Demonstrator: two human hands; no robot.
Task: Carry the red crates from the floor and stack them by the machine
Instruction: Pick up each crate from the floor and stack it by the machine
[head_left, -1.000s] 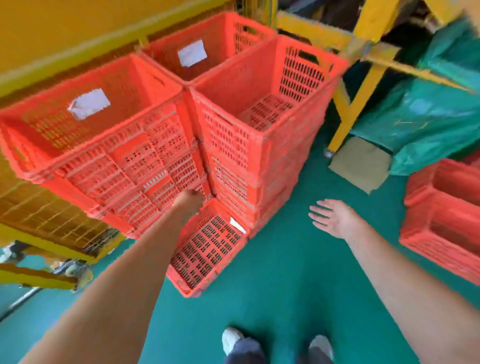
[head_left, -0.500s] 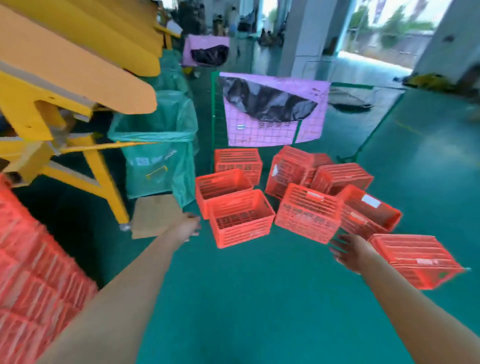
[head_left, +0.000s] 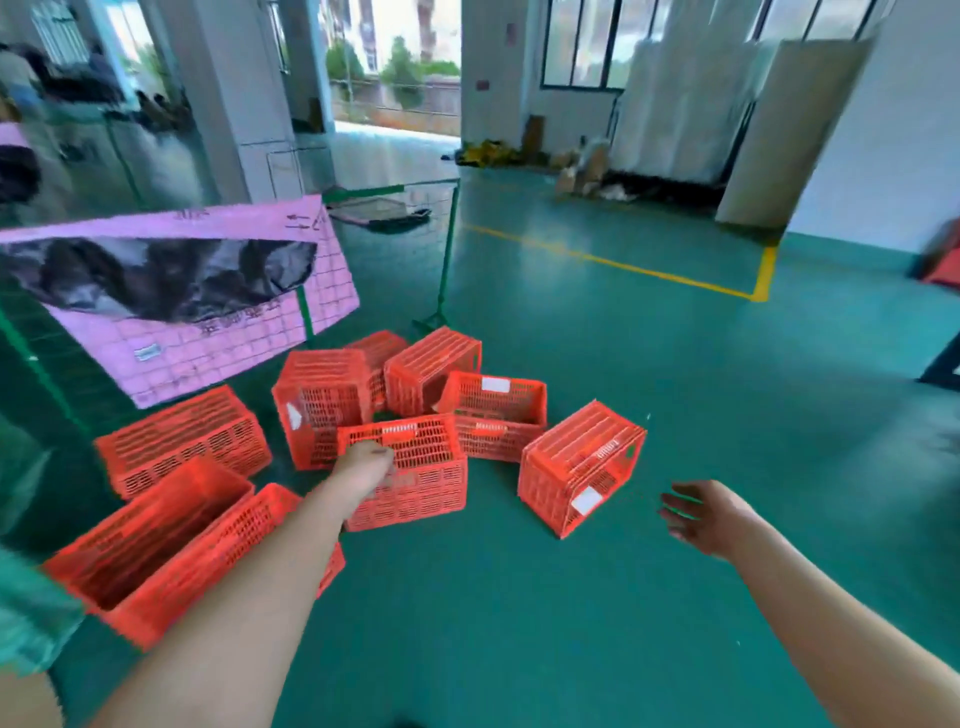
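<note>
Several red mesh crates lie scattered on the green floor ahead. One upright crate stands in the middle, and my left hand reaches out in front of its near wall with loosely curled fingers that hold nothing. A crate tipped on its side lies to the right. My right hand hovers right of it, fingers spread, apart from every crate. A crate with a white label sits behind. Two more crates lie near my left arm.
A pink sheet with a black bag over it hangs on a green wire fence at the left, with a green post at its end. A yellow floor line crosses the open green floor. White panels lean at the far right.
The view has swung away from the tall crate stack by the yellow machine to the loose crates on the floor. They are closer now, and my left hand reaches toward the middle one.
</note>
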